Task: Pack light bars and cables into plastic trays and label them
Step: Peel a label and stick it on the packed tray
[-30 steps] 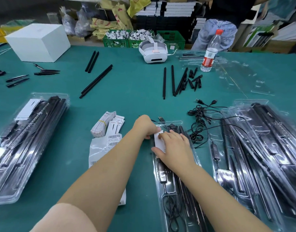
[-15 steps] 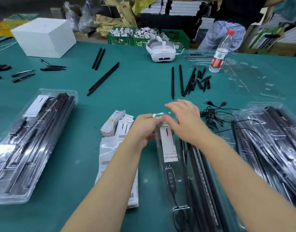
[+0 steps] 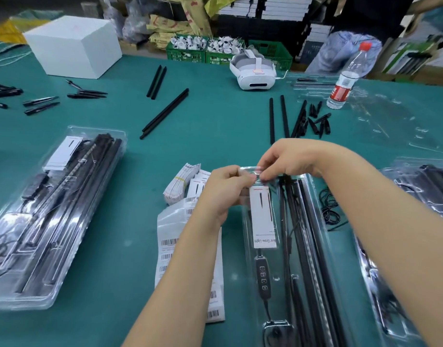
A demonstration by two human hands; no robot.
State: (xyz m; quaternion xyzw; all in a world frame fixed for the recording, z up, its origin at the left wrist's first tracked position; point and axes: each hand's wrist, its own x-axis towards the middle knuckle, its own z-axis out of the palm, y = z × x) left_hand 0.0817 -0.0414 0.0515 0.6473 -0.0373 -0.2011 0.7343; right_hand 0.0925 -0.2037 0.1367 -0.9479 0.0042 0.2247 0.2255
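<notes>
A clear plastic tray (image 3: pixel 323 246) lies in front of me, holding black light bars (image 3: pixel 308 234), a cable with an inline controller (image 3: pixel 263 276) and a white label card (image 3: pixel 261 216). My left hand (image 3: pixel 223 189) and my right hand (image 3: pixel 288 159) both pinch the tray's clear top edge (image 3: pixel 250 170) just above the card. A stack of white label cards (image 3: pixel 183 182) and a barcode sticker sheet (image 3: pixel 170 236) lie left of the tray. Loose black cables (image 3: pixel 329 211) lie to its right.
Packed trays sit at the left (image 3: pixel 50 216) and the right (image 3: pixel 420 191). Loose black bars (image 3: pixel 165 112) and short black pieces (image 3: pixel 318 121) are scattered on the green table. Farther back stand a white box (image 3: pixel 72 46), a white headset (image 3: pixel 253 71) and a water bottle (image 3: pixel 345 78).
My hands rose from pressing the label card into the tray to its top edge, where both now pinch the clear plastic. The camera view shifted down and closer.
</notes>
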